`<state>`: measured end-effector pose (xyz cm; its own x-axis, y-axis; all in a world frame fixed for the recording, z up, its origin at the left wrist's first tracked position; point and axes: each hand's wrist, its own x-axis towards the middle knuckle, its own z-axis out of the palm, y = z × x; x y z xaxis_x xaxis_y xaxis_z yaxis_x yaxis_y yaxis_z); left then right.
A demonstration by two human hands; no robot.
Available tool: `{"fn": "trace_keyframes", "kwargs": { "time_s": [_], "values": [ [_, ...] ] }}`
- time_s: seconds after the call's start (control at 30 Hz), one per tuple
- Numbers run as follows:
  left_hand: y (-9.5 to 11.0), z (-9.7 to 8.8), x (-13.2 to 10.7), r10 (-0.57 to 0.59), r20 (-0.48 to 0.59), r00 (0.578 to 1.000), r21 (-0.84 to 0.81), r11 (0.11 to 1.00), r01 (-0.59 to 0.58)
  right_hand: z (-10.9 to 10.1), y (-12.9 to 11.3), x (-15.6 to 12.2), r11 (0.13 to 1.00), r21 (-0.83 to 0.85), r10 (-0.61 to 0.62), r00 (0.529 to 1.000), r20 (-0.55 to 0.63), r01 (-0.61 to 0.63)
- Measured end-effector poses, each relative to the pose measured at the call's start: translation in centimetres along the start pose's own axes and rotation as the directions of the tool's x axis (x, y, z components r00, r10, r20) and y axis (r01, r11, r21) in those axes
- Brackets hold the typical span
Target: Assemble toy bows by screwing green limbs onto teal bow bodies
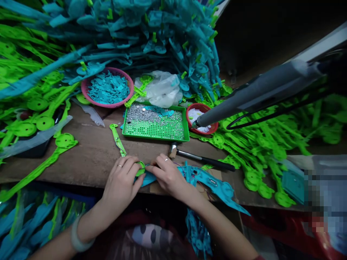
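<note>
My left hand (122, 178) and my right hand (167, 176) meet at the near edge of a brown wooden table (92, 151). Both have curled fingers pressed on a joined part between them. The left fingers pinch the round end of a long green plastic piece (118, 139) that runs away toward the back. The right fingers press on a teal plastic piece (214, 186) that stretches to the right. A hammer (200, 158) lies just beyond my right hand.
A green tray (155, 134) holds small metal screws. Behind it stand a pink bowl (108, 87) of teal bits, a red bowl (202, 119) and a clear bag (162, 88). Heaps of green and teal plastic pieces surround the table. A grey tool (257, 92) reaches in from the right.
</note>
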<state>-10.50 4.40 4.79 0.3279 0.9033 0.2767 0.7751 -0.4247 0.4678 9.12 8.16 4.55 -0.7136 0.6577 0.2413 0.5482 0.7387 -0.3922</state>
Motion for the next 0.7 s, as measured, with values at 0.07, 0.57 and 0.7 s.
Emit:
{"fn": "trace_keyframes", "kwargs": {
  "time_s": [0.07,0.57,0.7],
  "values": [
    [0.1,-0.4,-0.3,-0.012,-0.016,1.0,0.109,0.994,0.013,0.2,-0.2,0.2,0.999,-0.031,-0.011,1.0,0.003,0.011],
    [-0.3,-0.9,-1.3,0.212,0.044,0.976,0.239,0.947,-0.216,-1.6,-0.1,-0.9,0.994,0.109,0.012,1.0,0.027,-0.015],
    [0.0,-1.2,-0.8,0.252,0.057,0.966,0.302,0.918,-0.257,-1.3,0.3,-0.9,0.985,0.169,-0.035,0.999,-0.007,0.035]
  ]
}}
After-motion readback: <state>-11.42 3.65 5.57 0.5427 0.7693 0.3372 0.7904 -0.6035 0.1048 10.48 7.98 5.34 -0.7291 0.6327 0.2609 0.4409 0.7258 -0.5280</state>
